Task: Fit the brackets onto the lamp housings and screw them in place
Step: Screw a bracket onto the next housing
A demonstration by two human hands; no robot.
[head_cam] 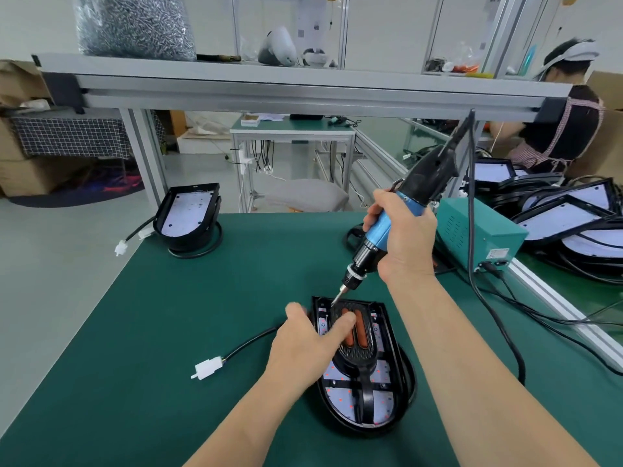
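Under my right fist: the bit of the electric screwdriver slants down to the far corner of the bracket. I cannot see a screw at its tip.
Right hand: wrapped tight round the driver's blue barrel, thumb side down.
Left hand: thumb laid flat on the bracket, fingers hooked over the housing's wall, pinching the two together.
Task's thing: the lamp housing lies open side up between my forearms, with the bracket seated inside it just below the bit.
Risk, slipping: the driver leans rather than standing square, so the bit may jump off the screw head and skate onto the LED board.
Risk, thumb: it rests near the bit, so a slip towards it could catch it.
Risk, shifting: if my thumb eases, torque may twist the bracket off its holes.
Risk, cord: the black lead hanging beside my right arm could tug the driver aside.
Surface: a green mat, with the housing's white connector lying left of my left wrist.
Room: a second housing stands beyond my left hand. A green power box and stacked housings are beyond my right, where another person works.
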